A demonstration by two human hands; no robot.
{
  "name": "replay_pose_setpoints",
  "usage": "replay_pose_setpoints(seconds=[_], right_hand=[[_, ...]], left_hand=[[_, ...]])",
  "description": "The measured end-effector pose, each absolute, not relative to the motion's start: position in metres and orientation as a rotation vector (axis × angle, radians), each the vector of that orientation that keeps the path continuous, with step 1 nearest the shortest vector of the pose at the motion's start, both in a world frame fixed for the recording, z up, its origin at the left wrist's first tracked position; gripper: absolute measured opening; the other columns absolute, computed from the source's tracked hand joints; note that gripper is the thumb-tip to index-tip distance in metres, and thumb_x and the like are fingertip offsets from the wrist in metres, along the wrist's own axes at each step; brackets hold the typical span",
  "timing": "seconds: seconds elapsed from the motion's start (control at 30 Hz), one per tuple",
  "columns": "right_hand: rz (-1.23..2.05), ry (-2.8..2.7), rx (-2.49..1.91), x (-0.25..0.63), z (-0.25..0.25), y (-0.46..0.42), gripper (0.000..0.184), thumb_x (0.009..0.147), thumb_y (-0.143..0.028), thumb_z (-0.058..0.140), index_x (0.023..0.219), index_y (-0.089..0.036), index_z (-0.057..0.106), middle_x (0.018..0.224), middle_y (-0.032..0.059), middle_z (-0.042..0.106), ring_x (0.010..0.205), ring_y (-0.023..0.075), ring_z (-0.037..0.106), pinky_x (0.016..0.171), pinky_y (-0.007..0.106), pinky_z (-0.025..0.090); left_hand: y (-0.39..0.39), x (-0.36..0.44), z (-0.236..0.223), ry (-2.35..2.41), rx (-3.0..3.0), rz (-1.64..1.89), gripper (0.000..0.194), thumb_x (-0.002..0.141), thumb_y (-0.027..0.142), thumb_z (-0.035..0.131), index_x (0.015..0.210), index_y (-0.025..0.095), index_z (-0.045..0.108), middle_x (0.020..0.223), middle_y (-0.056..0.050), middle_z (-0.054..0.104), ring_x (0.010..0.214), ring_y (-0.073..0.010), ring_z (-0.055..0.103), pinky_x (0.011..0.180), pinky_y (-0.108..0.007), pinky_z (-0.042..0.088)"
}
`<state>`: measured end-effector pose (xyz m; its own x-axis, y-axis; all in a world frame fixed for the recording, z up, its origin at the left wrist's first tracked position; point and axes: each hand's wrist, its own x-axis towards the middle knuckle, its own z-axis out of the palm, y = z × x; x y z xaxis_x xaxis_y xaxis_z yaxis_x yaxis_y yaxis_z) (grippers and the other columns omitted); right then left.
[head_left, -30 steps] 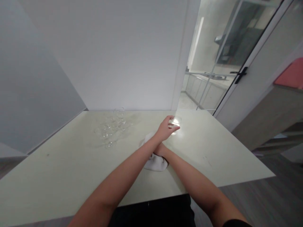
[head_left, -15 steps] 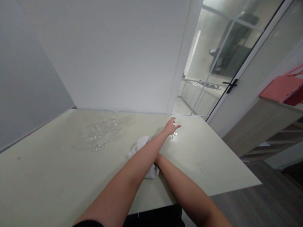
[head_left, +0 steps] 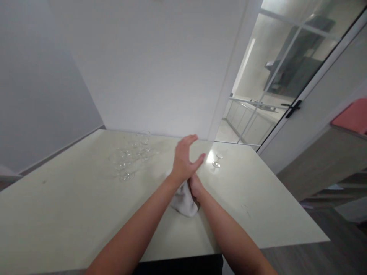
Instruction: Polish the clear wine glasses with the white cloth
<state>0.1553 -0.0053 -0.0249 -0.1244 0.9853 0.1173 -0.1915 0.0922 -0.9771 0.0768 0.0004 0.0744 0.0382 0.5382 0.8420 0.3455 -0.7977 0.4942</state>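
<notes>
1. The left hand [head_left: 181,160] is near the middle of the frame. Its grip is let go: the thumb and fingers are spread wide, with nothing seen between them.
2. The right hand [head_left: 196,186] is just below it. Its grip looks curled around the white cloth [head_left: 183,202], but the left hand hides some of the fingers. The two hands overlap in the picture, and it is hard to tell if they touch.
3. The white cloth is bunched up a bit below the middle of the frame. Part of it sits under the left wrist.
4. The lone glass [head_left: 216,164] is right of the middle, near the left thumb but apart from it. It seems to stand on its foot on the worktop [head_left: 71,214]. Its top is very faint.
5. The group of glasses [head_left: 125,154] is left of the middle, close together. They are too faint to count.
6. The lone glass could tip over if a hand or a loose bit of cloth bumps it. Clear glass on a pale top is easy to miss, and the bright shine beside it could make it harder to see.
7. The group of glasses could clink, crack or fall if one gets pushed, because they stand so close. Crossed arms could also get in each other's way.
</notes>
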Motion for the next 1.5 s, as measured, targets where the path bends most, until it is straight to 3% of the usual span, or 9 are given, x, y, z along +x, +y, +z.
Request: replay_pose_setpoints(seconds=[0.17,0.43,0.63,0.87,1.0,1.1,1.2,1.33,1.5], right_hand=[[1.629,-0.728,-0.681,0.169,-0.028,-0.004,0.072,0.074,-0.081,0.036,0.094,-0.021,0.070,0.084,0.0094,0.074,0.099,0.0271,0.067,0.083,0.039,0.053],[1.618,-0.373,-0.653,0.166,-0.035,0.005,0.063,0.078,-0.077,0.036,0.072,-0.022,0.066,0.073,0.0073,0.073,0.081,0.0250,0.070,0.067,0.037,0.058],[1.517,-0.310,-0.605,0.169,-0.037,0.007,0.056,0.083,-0.070,0.036,0.079,-0.023,0.067,0.077,0.0067,0.074,0.080,0.0240,0.071,0.070,0.038,0.059],[1.499,-0.341,-0.550,0.163,-0.023,0.001,0.053,0.087,-0.066,0.035,0.081,-0.024,0.066,0.082,0.0048,0.074,0.081,0.0201,0.070,0.074,0.033,0.057],[1.520,-0.327,-0.719,0.145,-0.027,0.003,0.052,0.084,-0.069,0.038,0.077,-0.025,0.064,0.073,0.0048,0.073,0.081,0.0226,0.069,0.068,0.034,0.057],[1.578,-0.411,-0.774,0.134,-0.034,0.005,0.052,0.084,-0.068,0.039,0.082,-0.022,0.064,0.069,0.0036,0.071,0.077,0.0225,0.069,0.065,0.034,0.057],[1.640,-0.535,-0.813,0.130,-0.041,0.004,0.051,0.084,-0.064,0.040,0.080,-0.018,0.062,0.061,0.0032,0.067,0.065,0.0208,0.066,0.058,0.032,0.055],[1.679,-0.727,-0.704,0.130,-0.045,0.000,0.037,0.081,-0.054,0.051,0.082,-0.019,0.059,0.056,0.0012,0.062,0.054,0.0186,0.062,0.050,0.030,0.052],[1.367,-0.746,-0.740,0.135,-0.041,0.001,0.023,0.075,-0.035,0.063,0.093,-0.024,0.055,0.065,-0.0051,0.064,0.052,0.0133,0.059,0.050,0.024,0.050]], left_hand=[[0.007,-0.040,0.050,1.510,1.799,2.423,0.058,0.074,0.031,0.067,0.124,0.015,0.043,0.125,-0.013,0.049,0.120,-0.0267,0.046,0.105,-0.046,0.033],[0.026,-0.102,0.001,2.042,1.378,2.378,0.075,0.064,0.032,0.076,0.125,0.012,0.037,0.126,-0.013,0.043,0.121,-0.0258,0.042,0.109,-0.043,0.029],[0.032,-0.092,-0.023,1.990,1.143,2.330,0.087,0.057,0.035,0.083,0.125,0.012,0.034,0.122,-0.011,0.043,0.111,-0.0225,0.045,0.103,-0.041,0.035],[0.026,-0.073,-0.007,1.515,1.267,2.404,0.064,0.065,0.027,0.075,0.119,0.018,0.040,0.109,-0.006,0.050,0.092,-0.0143,0.054,0.082,-0.030,0.047],[0.018,-0.051,0.009,0.902,1.412,1.849,0.056,0.070,0.037,0.072,0.115,0.020,0.043,0.098,-0.004,0.059,0.063,-0.0074,0.055,0.061,-0.023,0.047],[0.006,-0.032,0.011,0.662,1.488,1.170,0.051,0.074,0.040,0.071,0.114,0.019,0.047,0.098,-0.005,0.062,0.058,-0.0075,0.055,0.056,-0.022,0.046],[-0.006,-0.017,0.009,0.612,1.542,0.753,0.054,0.070,0.035,0.076,0.114,0.017,0.049,0.081,0.000,0.061,0.056,-0.0075,0.054,0.054,-0.020,0.043],[-0.013,-0.007,0.010,0.686,1.562,0.658,0.056,0.072,0.035,0.075,0.117,0.016,0.048,0.065,0.005,0.054,0.052,-0.0080,0.052,0.051,-0.019,0.040],[-0.012,-0.008,0.012,0.750,1.558,0.585,0.050,0.072,0.036,0.074,0.113,0.016,0.054,0.064,0.004,0.055,0.051,-0.0083,0.051,0.048,-0.018,0.039]])
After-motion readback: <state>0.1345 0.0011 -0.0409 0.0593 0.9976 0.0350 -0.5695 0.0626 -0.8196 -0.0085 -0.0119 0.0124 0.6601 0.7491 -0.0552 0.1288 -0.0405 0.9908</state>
